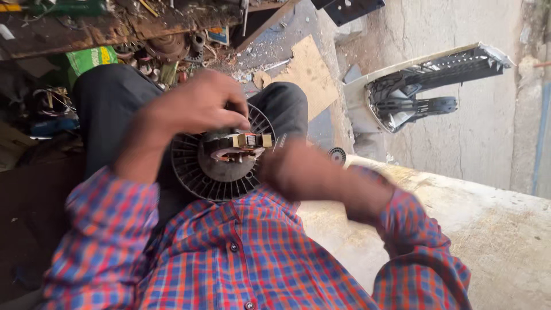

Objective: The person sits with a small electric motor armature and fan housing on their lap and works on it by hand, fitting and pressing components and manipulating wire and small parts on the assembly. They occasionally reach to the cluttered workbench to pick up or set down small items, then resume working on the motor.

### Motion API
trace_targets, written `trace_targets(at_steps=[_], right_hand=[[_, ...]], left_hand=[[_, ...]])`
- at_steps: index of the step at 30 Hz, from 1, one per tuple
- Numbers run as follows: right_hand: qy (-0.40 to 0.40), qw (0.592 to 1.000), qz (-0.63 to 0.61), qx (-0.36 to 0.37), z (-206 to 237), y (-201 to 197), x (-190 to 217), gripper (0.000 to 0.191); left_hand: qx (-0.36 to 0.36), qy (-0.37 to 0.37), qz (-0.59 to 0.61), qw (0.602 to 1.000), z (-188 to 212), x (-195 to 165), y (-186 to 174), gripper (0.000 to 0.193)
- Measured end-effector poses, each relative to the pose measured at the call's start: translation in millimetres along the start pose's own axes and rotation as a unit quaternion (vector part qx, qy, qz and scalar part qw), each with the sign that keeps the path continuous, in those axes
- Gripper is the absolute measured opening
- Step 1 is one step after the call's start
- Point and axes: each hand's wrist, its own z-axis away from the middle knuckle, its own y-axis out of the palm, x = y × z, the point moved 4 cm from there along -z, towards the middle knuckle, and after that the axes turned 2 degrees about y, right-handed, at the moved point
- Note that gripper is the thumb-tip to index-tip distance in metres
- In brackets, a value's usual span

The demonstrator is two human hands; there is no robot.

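Item: black finned motor housing (213,166), resting in my lap against my plaid shirt (252,258). My left hand (198,106) arches over the housing's top, fingers curled onto the copper-wound motor core (236,146). My right hand (298,172), blurred, sits beside the housing's right edge; grip indiscernible.
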Motion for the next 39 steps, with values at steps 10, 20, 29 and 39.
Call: trace_targets(at_steps=[10, 20, 29, 39], right_hand=[[-0.28, 0.903, -0.051, -0.321, -58, -29, -46, 0.012], [-0.149, 0.987, 0.035, -0.053, 9, 2, 31, 0.011], [-0.247, 0.902, -0.157, -0.318, -72, -18, -62, 0.013], [-0.291, 0.947, 0.063, -0.119, 11, -7, 35, 0.011]], left_hand=[[-0.311, 0.088, -0.031, 0.946, 110, 2, 81, 0.011], [-0.07, 0.004, 0.004, 0.998, 2, 2, -4, 0.016], [-0.298, 0.099, -0.144, 0.939, 114, -1, 73, 0.013], [-0.016, -0.009, 0.007, 1.0, 1, -10, -11, 0.017]])
